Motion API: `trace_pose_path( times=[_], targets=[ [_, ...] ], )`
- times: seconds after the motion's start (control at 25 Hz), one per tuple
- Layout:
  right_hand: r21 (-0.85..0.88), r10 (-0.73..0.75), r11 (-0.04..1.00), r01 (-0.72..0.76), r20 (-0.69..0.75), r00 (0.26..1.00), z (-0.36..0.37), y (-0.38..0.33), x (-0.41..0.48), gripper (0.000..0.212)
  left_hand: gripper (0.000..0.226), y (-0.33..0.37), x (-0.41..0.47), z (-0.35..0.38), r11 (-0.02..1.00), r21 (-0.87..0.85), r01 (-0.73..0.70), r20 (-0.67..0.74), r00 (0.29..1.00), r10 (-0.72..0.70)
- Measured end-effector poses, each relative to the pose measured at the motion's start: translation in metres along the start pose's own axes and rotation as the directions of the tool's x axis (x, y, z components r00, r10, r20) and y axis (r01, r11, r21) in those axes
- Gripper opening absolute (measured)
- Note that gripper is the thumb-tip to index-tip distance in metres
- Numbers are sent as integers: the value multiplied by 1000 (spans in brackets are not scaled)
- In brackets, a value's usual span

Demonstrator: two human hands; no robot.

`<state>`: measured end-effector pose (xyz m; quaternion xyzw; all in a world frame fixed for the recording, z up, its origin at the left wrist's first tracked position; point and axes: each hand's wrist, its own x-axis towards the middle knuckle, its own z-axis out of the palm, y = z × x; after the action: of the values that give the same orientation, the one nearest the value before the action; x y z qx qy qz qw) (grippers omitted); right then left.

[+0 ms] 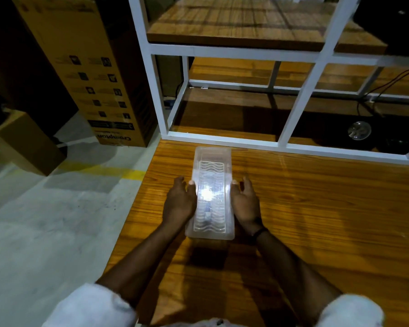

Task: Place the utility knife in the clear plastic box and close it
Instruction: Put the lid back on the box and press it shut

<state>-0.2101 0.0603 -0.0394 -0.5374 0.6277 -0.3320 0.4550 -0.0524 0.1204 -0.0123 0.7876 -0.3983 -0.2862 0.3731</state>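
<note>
The clear plastic box (211, 175) lies lengthwise on the wooden table (316, 208), its patterned lid down on top. A dark shape inside, probably the utility knife (207, 212), shows dimly through the lid under a bright glare. My left hand (180, 204) presses against the box's left side with the thumb on the lid edge. My right hand (245, 204) flanks the right side, thumb tip on the lid edge, fingers partly spread.
A white metal shelf frame (300, 100) with wooden boards stands right behind the box. Cardboard cartons (87, 74) sit on the grey floor at the left, beyond the table's left edge. Black cables and a round shiny object (359, 130) lie at the back right.
</note>
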Motion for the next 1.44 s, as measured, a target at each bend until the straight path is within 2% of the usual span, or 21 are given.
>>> trace_pose_path(
  times=[0.12,0.32,0.6,0.84,0.96,1.12,1.28,1.44],
  targets=[
    [53,62,997,-60,-47,997,4,7,-15,56,41,-15,-28,4,999,-17,-35,-26,999,35],
    [-1,-40,999,41,-211,977,16,10,-37,32,32,-15,-41,11,995,-76,-70,-112,992,61],
    [12,-77,997,81,-207,975,15,8,-38,27,22,-13,-38,14,973,-231,-22,-83,997,3],
    [119,57,992,-33,-203,978,7,10,-51,24,32,-19,-41,2,987,-160,18,-40,999,-25],
    [51,1,999,8,-177,984,12,9,-69,27,34,-26,-52,-2,995,-87,-45,-52,998,40],
    [-44,-75,997,67,-229,971,22,2,-78,35,31,-23,-56,-3,988,-79,-136,-42,990,133],
    [-72,-94,994,80,-218,971,22,2,-77,24,32,-26,-48,0,995,-24,-99,-17,995,98],
    [-190,-163,974,125,-200,966,22,7,-74,27,34,-30,-44,2,1000,-6,-29,48,998,29]
  ],
)
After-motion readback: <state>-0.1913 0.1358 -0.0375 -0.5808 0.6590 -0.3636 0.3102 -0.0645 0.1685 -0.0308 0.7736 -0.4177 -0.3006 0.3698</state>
